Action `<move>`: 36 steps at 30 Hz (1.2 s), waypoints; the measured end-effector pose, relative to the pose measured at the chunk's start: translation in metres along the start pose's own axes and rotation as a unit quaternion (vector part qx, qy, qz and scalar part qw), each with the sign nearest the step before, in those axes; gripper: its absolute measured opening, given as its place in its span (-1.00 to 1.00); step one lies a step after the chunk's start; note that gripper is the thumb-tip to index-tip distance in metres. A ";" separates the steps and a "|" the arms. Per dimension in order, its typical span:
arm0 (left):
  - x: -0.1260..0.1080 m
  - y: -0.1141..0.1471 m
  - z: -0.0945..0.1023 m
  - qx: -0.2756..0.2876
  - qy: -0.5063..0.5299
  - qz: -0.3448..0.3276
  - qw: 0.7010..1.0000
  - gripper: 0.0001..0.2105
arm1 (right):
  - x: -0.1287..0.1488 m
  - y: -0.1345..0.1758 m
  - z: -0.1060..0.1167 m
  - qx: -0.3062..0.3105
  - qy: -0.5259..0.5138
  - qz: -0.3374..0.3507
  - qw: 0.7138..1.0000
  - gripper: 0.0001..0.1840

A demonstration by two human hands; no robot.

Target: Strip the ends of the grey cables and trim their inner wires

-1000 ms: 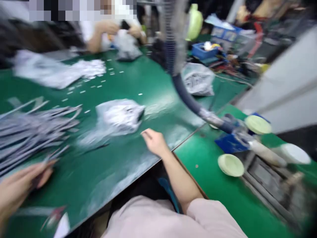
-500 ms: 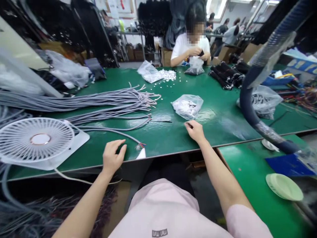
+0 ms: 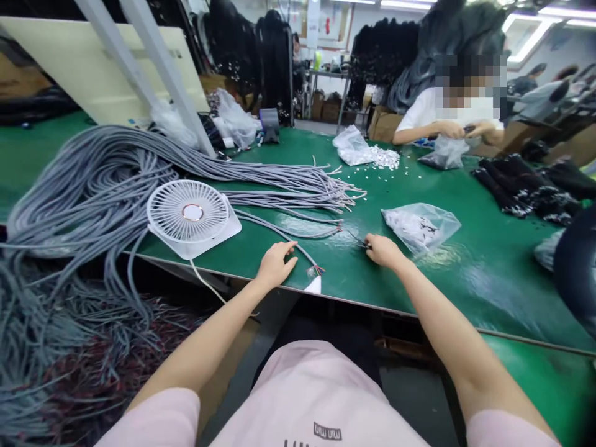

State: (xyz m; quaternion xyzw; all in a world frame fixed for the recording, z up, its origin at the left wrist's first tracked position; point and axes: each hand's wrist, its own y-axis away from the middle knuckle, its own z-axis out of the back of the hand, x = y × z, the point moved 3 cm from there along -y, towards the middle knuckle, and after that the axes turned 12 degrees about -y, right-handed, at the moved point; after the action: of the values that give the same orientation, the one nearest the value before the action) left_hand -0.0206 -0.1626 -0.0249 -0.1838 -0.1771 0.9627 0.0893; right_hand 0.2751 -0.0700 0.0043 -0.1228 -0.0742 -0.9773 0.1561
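My left hand [image 3: 275,266] is open at the front edge of the green table, thumb and fingers apart. Its fingertips are close to a grey cable [image 3: 305,253] whose stripped end shows coloured wires; whether they touch it I cannot tell. A small white piece [image 3: 314,285] lies below that end. My right hand [image 3: 382,251] is closed, palm down, on a thin dark tool [image 3: 359,239], too small to name surely, pointing left towards another cable end [image 3: 339,228]. Just behind this hand lies a clear plastic bag [image 3: 421,228] of white and black small parts.
A white fan [image 3: 189,211] stands at left before a large bundle of grey cables [image 3: 107,161]. Loose white pieces [image 3: 385,158] spill from a bag at the back. Across the table a co-worker [image 3: 447,124] handles another bag. Black cable bundles [image 3: 516,186] lie at right.
The view has swung left. My right hand has come to the thin dark item that lay beside the cable end and now grips it. My left hand has moved closer to the nearest grey cable.
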 end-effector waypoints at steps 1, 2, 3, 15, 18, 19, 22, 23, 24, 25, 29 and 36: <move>0.002 -0.008 -0.001 0.023 -0.022 -0.004 0.999 -0.61 | -0.004 0.005 0.002 0.003 -0.001 0.003 1.000 -0.69; 0.005 -0.017 -0.003 0.044 -0.049 -0.010 0.998 -0.57 | -0.008 0.010 0.004 0.002 -0.006 0.006 1.000 -0.68; 0.007 -0.029 -0.005 0.065 -0.074 -0.017 0.995 -0.57 | -0.013 0.015 0.007 -0.002 -0.015 0.007 1.000 -0.65; 0.015 -0.130 -0.034 0.136 -0.135 -0.030 0.981 -0.85 | -0.024 0.018 0.043 -0.105 -0.244 0.066 0.962 -0.64; 0.018 -0.124 -0.034 0.135 -0.133 -0.037 0.981 -0.84 | -0.014 -0.002 0.049 -0.101 -0.254 0.079 0.959 -0.64; 0.018 -0.122 -0.033 0.132 -0.136 -0.041 0.981 -0.83 | -0.009 -0.008 0.051 -0.102 -0.257 0.085 0.957 -0.64; 0.019 -0.122 -0.030 0.119 -0.165 -0.061 0.977 -0.78 | 0.004 -0.022 0.053 -0.106 -0.265 0.105 0.953 -0.63; 0.019 -0.123 -0.029 0.120 -0.176 -0.070 0.974 -0.76 | 0.008 -0.024 0.054 -0.108 -0.270 0.111 0.950 -0.63; 0.020 -0.125 -0.029 0.127 -0.185 -0.080 0.971 -0.75 | 0.011 -0.026 0.054 -0.110 -0.276 0.115 0.948 -0.63; 0.021 -0.127 -0.029 0.138 -0.191 -0.091 0.968 -0.76 | 0.013 -0.026 0.054 -0.112 -0.283 0.117 0.945 -0.64; 0.027 -0.134 -0.033 0.176 -0.186 -0.157 0.954 -0.83 | 0.010 -0.021 0.053 -0.125 -0.311 0.102 0.937 -0.67; 0.030 -0.141 -0.013 0.136 -0.140 -0.221 0.955 -0.74 | -0.014 -0.001 0.036 -0.164 -0.409 0.034 0.897 -0.67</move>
State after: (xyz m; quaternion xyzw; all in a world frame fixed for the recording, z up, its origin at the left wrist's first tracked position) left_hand -0.0277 -0.0219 0.0068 0.0101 -0.0910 0.9500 0.2986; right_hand 0.2955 -0.0581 0.0347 -0.5376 0.0338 -0.8335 0.1232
